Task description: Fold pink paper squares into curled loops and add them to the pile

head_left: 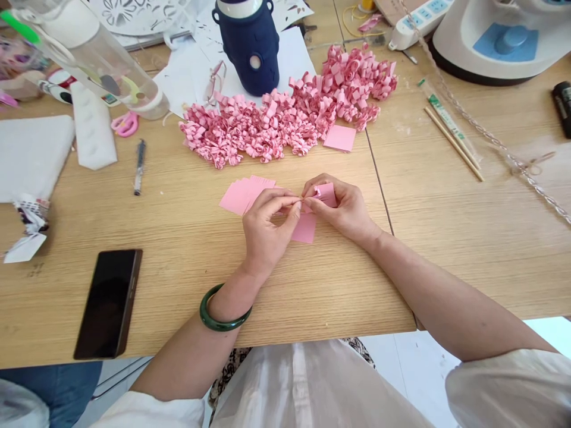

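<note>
Over the middle of the table, my left hand [270,229] and my right hand [341,208] meet at their fingertips. My right hand pinches a small piece of pink paper [328,195] with a slit and a curled strip. The thumb and forefinger of my left hand are closed at the same paper's left end, where fingertips hide the detail. Beneath and behind my hands lie a fanned stack of pink paper pieces [243,195] with cut edges and a loose pink square [304,229]. Farther back runs a long heap of curled pink paper flowers [267,125], with a pink paper pad [339,138] beside it.
A dark blue bottle [250,53] stands behind the heap. On the left are a clear bottle [120,65], pink scissors [125,123], a pen [140,166] and a phone [108,303]. Chopsticks [454,144], a twisted cord [486,134] and a white appliance [486,41] are right.
</note>
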Tool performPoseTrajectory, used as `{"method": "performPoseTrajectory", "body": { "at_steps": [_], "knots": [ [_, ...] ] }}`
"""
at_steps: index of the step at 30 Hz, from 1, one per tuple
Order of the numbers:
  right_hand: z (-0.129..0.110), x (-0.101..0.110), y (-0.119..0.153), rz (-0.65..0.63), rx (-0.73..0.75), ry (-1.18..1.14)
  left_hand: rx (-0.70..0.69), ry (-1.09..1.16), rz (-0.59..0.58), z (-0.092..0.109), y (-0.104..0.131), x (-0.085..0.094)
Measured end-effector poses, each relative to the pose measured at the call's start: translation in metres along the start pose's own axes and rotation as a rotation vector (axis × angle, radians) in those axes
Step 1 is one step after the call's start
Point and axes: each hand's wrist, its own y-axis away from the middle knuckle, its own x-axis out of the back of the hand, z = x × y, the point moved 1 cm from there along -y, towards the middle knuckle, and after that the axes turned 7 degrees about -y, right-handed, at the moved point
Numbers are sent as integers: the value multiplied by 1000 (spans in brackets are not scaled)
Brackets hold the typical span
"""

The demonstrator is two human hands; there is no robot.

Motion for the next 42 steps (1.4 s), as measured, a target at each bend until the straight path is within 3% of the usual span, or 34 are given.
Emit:
{"method": "performPoseTrajectory", "body": {
  "at_steps": [15, 32, 42],
  "knots": [
    [5, -2, 0, -12, 156, 154, -47, -51, 43, 2, 0, 0],
    [0, -3, 0, -8, 190, 150, -99, -242, 89, 5, 0, -1],
    [0, -3, 1, 11, 154, 139, -24, -78, 50, 5, -1, 1]
  ]
}}
